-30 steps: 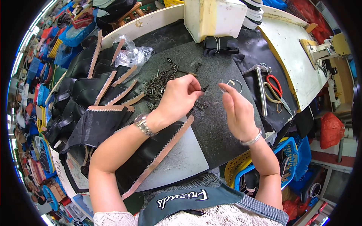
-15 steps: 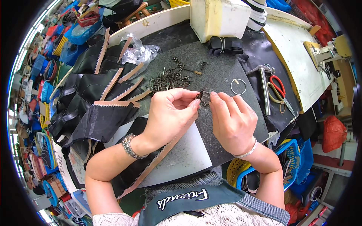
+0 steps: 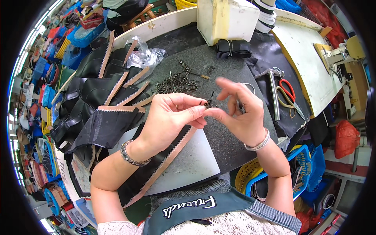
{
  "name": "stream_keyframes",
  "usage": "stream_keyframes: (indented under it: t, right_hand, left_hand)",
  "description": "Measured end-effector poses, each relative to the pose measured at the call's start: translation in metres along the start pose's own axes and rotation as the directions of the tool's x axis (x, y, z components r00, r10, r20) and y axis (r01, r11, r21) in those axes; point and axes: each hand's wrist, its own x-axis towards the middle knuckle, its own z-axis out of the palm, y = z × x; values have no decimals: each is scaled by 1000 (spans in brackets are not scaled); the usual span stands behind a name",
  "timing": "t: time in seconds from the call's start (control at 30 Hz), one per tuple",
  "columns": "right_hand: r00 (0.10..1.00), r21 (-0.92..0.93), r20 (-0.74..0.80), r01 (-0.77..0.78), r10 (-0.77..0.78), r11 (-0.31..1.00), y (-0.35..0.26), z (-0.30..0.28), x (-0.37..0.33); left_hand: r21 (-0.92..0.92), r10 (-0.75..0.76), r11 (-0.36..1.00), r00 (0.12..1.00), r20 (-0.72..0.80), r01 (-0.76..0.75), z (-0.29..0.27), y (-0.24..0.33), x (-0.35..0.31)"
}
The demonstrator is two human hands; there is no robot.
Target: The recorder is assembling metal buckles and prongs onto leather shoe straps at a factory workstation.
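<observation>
A small dark metal clasp [image 3: 210, 101] is pinched between the fingertips of the left hand [image 3: 168, 119] and the right hand [image 3: 239, 113], held just above a dark grey mat [image 3: 231, 74] on the worktable [image 3: 297, 43]. The left hand is curled nearly closed around the piece, thumb and forefinger pressed on it; the right hand grips it with thumb and middle finger, while its forefinger and other fingers are spread open and raised. A heap of similar dark clasps [image 3: 176, 83] is seen on the mat just beyond the hands. Black strips with tan zigzag edges [image 3: 113, 94] are stacked to the left, one strip [image 3: 156, 164] running under the left forearm across a white board [image 3: 188, 164]. A hammer [image 3: 273, 94] and red-handled scissors [image 3: 289, 94] lie to the right, well apart from the hands.
</observation>
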Motion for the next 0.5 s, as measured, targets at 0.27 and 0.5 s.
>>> stream_keyframes:
  t: [0.27, 0.5]
  right_hand:
    - [886, -331, 141, 462, -441, 823, 10, 1, 3]
    - [812, -415, 147, 569, -566, 710, 16, 2, 1]
  left_hand:
    - [52, 16, 999, 1000, 22, -17, 0, -2, 1]
    - [54, -32, 998, 999, 28, 31, 1, 0, 1]
